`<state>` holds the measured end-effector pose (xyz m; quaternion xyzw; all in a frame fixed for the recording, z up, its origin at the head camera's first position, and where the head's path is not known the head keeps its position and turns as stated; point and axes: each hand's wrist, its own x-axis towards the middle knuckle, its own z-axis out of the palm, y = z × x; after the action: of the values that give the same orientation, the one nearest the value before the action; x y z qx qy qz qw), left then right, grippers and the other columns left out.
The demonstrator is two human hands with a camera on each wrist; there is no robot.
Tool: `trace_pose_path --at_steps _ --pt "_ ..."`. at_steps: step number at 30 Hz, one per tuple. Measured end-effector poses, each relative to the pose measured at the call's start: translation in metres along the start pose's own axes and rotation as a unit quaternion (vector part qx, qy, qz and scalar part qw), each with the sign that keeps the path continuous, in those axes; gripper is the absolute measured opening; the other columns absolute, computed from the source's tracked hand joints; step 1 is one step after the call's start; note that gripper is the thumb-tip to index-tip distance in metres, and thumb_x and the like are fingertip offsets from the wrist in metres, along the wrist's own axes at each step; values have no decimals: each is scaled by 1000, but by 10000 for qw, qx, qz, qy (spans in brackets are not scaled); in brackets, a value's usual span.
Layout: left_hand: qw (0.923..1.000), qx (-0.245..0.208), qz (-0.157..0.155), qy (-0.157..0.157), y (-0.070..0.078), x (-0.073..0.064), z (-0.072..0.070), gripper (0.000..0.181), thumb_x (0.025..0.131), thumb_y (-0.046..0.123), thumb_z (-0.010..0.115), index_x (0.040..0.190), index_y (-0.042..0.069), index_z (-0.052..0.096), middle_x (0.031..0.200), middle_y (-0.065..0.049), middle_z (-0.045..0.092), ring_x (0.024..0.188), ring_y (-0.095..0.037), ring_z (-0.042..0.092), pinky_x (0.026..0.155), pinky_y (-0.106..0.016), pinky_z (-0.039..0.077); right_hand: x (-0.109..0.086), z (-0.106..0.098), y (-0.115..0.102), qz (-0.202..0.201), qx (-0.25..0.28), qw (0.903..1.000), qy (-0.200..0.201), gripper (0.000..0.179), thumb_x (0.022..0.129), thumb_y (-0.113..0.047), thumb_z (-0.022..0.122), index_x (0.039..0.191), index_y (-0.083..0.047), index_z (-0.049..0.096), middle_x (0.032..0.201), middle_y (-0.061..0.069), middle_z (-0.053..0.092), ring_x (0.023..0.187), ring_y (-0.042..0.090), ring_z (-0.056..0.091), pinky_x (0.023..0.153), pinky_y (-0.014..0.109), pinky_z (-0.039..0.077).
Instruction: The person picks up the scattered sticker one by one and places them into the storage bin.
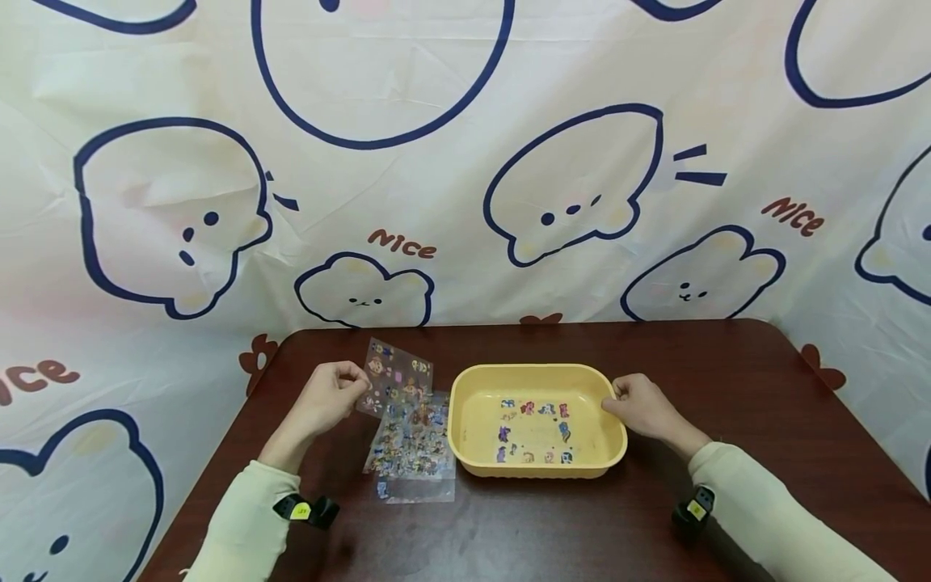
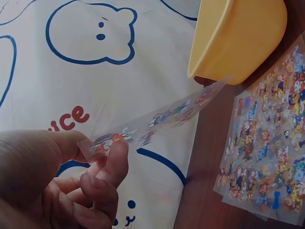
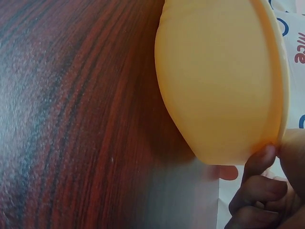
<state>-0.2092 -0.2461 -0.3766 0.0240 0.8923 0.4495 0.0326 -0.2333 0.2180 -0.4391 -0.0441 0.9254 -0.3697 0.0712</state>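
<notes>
My left hand (image 1: pixel 336 391) pinches the left edge of a clear sticker sheet (image 1: pixel 399 370) printed with small cartoon figures. In the left wrist view the sheet (image 2: pixel 178 112) slants up from between thumb and fingers (image 2: pixel 118 162). Below it lies a pile of similar sticker sheets (image 1: pixel 414 443), overlapped by the held one in the head view. A yellow plastic basin (image 1: pixel 538 467) stands right of the pile, with several cartoon stickers (image 1: pixel 547 409) showing on its floor. My right hand (image 1: pixel 640 404) pinches the basin's right rim, thumb and fingers on either side of it.
Everything rests on a dark brown wood-grain table (image 1: pixel 538 533). Behind it and at the sides hangs a white cloth (image 1: pixel 451 194) with blue-outlined cartoon animals. A dark band with a small device (image 1: pixel 307 511) sits on each wrist.
</notes>
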Motion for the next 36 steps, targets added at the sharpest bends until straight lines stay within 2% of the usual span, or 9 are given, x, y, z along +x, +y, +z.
trace_pose_path --at_steps 17,27,36 --pt "9999 -84 104 11 12 -3 -1 16 100 7 50 100 -2 63 51 5 40 43 -9 33 43 -25 29 -1 -1 -1 -120 -87 9999 38 34 87 -10 61 63 -14 38 56 -5 33 50 10 41 49 22 33" --pt "9988 -213 438 -67 20 -5 2 13 98 5 52 97 -3 62 50 4 38 42 -9 32 42 -26 28 -1 -1 -2 -103 -43 9999 15 35 89 -10 61 63 -14 37 56 -5 33 50 11 40 49 22 33" --pt "9978 -340 529 -217 31 -8 6 12 98 5 55 99 -5 63 51 4 39 42 -8 32 42 -25 28 -1 -1 -1 -83 -15 10000 -2 35 89 -10 62 64 -13 38 56 -4 33 50 11 41 49 23 34"
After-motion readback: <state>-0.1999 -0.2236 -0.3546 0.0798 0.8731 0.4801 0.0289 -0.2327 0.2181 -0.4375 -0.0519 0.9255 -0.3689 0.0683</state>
